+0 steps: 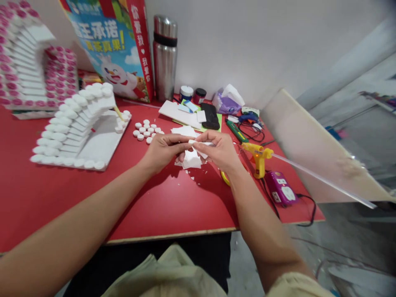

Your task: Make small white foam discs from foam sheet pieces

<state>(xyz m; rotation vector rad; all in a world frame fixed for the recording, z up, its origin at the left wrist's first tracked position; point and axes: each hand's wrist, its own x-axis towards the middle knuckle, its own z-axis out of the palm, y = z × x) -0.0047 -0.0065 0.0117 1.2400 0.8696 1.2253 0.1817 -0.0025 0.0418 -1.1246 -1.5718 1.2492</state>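
Over the middle of the red table (46,194), my left hand (163,148) and my right hand (218,149) meet, both pinched on a small white foam piece (198,143). Under them lie more white foam scraps (191,160) and crumbs. Just left of my left hand sits a cluster of small white round discs (147,130). A white foam house model (80,128) with a disc-covered roof stands further left.
A yellow glue gun (258,156) with a long glue stick and a purple power box (280,187) lie right of my right hand. Behind: steel flask (165,57), printed carton (114,45), foam sheets (181,113), a black phone (210,116), small jars, pink-and-white model (27,62).
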